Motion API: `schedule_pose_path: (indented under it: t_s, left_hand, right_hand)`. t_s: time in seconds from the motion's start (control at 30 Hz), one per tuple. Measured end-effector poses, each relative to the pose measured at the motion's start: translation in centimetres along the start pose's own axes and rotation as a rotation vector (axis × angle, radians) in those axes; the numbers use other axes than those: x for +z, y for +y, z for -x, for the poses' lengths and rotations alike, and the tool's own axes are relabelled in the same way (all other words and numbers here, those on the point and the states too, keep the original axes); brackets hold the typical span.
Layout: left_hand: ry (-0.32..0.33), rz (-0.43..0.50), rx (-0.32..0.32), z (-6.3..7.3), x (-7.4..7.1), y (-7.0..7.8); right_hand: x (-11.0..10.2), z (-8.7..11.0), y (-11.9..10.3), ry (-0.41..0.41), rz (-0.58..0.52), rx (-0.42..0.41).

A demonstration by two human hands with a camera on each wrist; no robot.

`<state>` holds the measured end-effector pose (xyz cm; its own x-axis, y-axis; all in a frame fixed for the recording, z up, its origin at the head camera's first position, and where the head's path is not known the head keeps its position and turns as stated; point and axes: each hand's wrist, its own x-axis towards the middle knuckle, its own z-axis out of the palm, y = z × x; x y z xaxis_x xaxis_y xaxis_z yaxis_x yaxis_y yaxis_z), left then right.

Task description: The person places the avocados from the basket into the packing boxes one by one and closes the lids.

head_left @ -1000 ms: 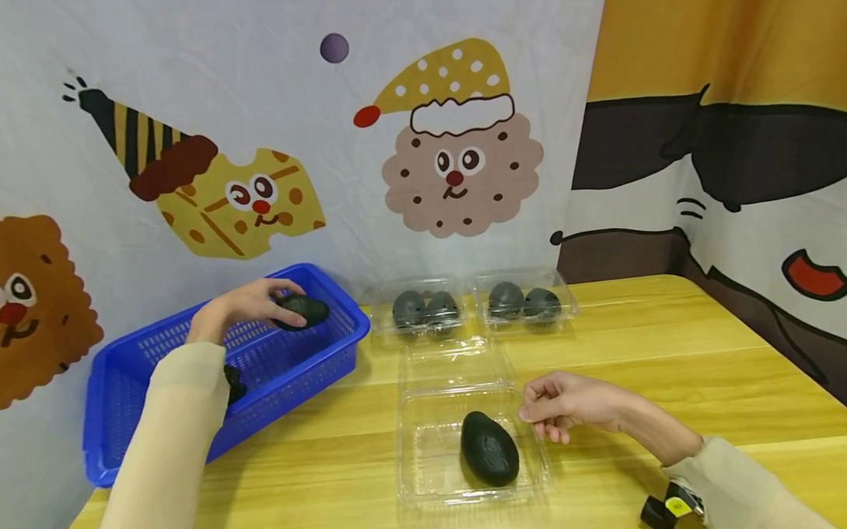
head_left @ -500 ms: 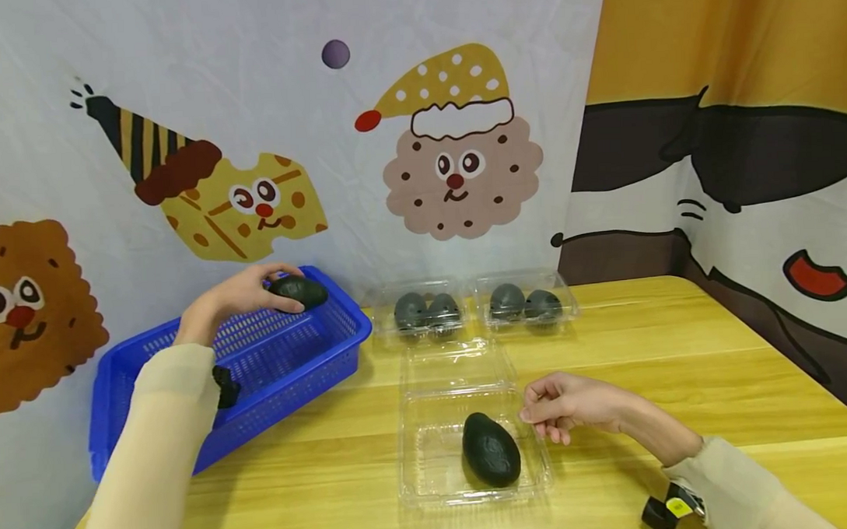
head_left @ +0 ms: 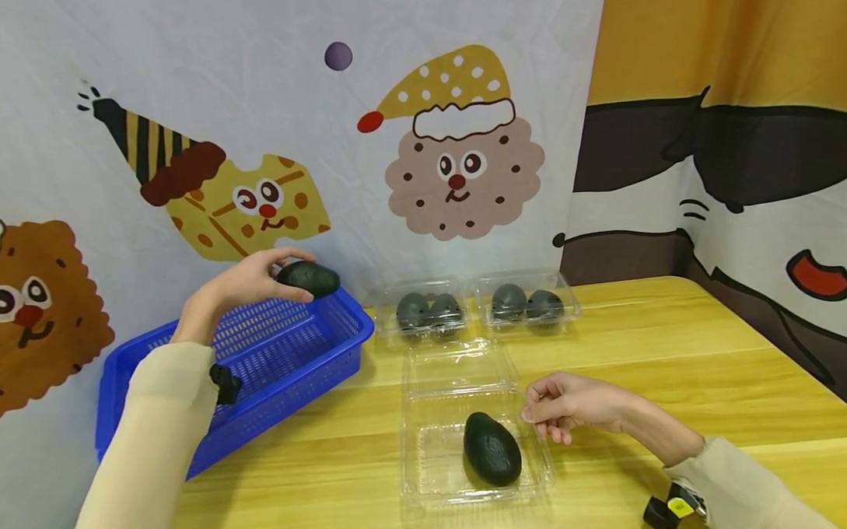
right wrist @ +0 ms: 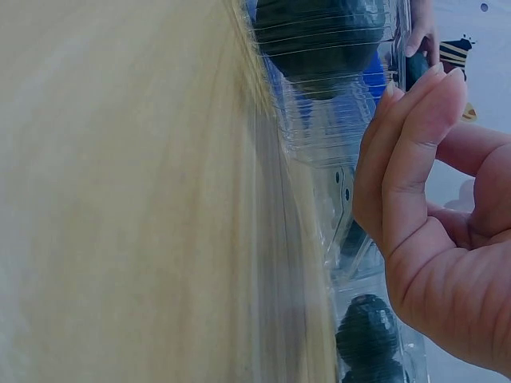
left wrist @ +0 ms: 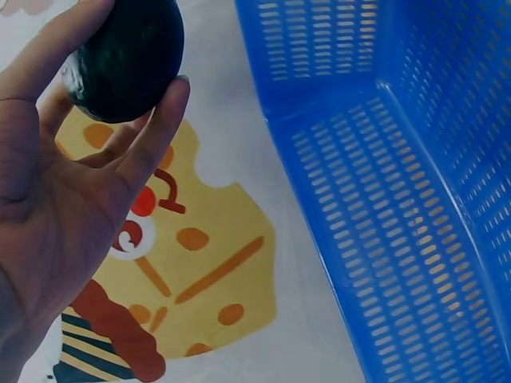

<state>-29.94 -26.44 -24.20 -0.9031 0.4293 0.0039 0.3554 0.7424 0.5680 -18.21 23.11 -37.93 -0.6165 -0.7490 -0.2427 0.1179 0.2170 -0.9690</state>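
Observation:
My left hand (head_left: 245, 282) grips a dark green avocado (head_left: 313, 278) between thumb and fingers, above the far rim of the blue plastic basket (head_left: 278, 416). In the left wrist view the avocado (left wrist: 132, 56) is at the top, beside the basket wall. A clear plastic clamshell box (head_left: 433, 459) lies with its lid folded back, away from me. One avocado (head_left: 491, 449) sits in its right half. Thumb and fingers of my right hand (head_left: 565, 406) pinch the box's right edge. The right wrist view shows those fingertips right at the rim.
At the back of the wooden table (head_left: 644, 350) stand two closed clear boxes, a left one (head_left: 383, 316) and a right one (head_left: 570, 300), each with two avocados. A cartoon-printed cloth (head_left: 285, 106) hangs close behind the basket. Black wrist gear shows at both sleeves.
My left hand has lifted the avocado up out of the basket, slightly to the right. The right hand, clamshell box and its avocado have kept their places.

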Motion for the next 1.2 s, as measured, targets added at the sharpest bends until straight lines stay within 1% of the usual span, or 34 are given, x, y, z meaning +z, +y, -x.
schedule_pose_path:
  t_s: [0.2, 0.53, 0.73, 0.97, 1.2]
  left_hand:
    - [0.008, 0.006, 0.051, 0.3, 0.1, 0.8]
    - [0.015, -0.001, 0.128, 0.6, 1.4, 2.5]
    - [-0.005, 0.044, 0.186, 0.6, 2.4, 3.6]
    - [-0.027, 0.056, 0.258, 0.8, 3.8, 5.0]
    - [-0.071, 0.077, 0.341, 1.1, 5.3, 6.3]
  right_hand:
    - [-0.1, -0.1, 0.1, 0.001, -0.002, 0.008]
    - [-0.2, -0.1, 0.2, -0.009, -0.015, 0.012]
    - [-0.2, -0.2, 0.1, -0.015, -0.019, 0.009]
    - [-0.1, -0.1, 0.1, -0.011, -0.014, 0.006]
    - [-0.1, -0.2, 0.1, -0.01, -0.007, 0.001]
